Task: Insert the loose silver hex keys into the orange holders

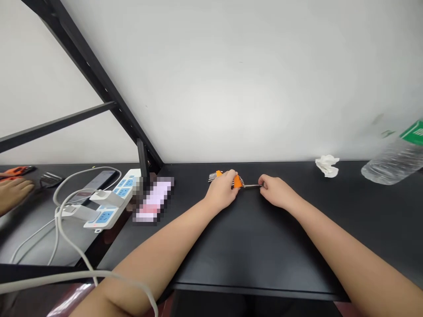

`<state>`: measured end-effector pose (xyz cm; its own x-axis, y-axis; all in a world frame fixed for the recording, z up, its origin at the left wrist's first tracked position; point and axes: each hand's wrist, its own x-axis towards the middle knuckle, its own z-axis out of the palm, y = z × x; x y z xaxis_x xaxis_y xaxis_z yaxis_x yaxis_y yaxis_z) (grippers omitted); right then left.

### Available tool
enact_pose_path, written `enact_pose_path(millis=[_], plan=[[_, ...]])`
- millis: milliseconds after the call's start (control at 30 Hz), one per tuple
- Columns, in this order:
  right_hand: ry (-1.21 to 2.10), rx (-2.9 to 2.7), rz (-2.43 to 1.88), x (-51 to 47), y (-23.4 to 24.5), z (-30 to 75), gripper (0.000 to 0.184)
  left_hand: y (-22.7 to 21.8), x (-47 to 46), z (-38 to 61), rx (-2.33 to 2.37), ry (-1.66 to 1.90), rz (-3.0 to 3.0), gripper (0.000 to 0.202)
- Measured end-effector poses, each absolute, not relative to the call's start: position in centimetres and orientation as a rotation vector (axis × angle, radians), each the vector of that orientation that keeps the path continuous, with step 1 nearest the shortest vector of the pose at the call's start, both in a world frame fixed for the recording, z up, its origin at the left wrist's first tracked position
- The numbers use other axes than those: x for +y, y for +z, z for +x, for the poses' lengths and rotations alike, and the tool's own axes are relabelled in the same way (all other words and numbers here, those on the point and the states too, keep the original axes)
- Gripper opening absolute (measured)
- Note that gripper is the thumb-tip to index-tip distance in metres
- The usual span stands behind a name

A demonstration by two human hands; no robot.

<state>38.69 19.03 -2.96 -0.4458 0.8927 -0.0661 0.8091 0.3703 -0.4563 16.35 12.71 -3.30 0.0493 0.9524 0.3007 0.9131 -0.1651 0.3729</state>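
Near the back of the black table, my left hand [222,190] is closed over an orange holder [237,181] with several thin silvery rods, which looks like a hex key set. My fingers cover much of it. From the holder's right side a thin metal hex key [251,185] reaches across to my right hand [276,190]. Thumb and fingers of my right hand are closed on the key's far end, and its tip is hidden there.
Left of my hands lie a blurred-out phone [152,200] and a white power strip [115,198] with chargers and looping cables [59,209]. A black metal frame [109,94] rises beside them. Crumpled tissue [327,165] and a plastic bottle [393,160] are at right. Another person's hand [15,193] shows far left.
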Motion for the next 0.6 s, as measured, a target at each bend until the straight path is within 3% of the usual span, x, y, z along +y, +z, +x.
enact_pose_path(millis=[267, 433, 600], plan=[[0.777, -2.429, -1.418, 18.4, -1.8, 40.3, 0.027, -2.9, 12.4, 16.7, 1.917, 0.849, 2.14, 0.033], [1.241, -2.144, -1.087, 16.8, -2.0, 38.2, 0.034, -2.7, 11.9, 17.4, 1.795, 0.9, 2.186, 0.034], [1.578, -1.919, -1.026, 16.6, -2.6, 37.0, 0.038, -2.7, 11.8, 17.5, 1.761, 0.847, 2.368, 0.029]])
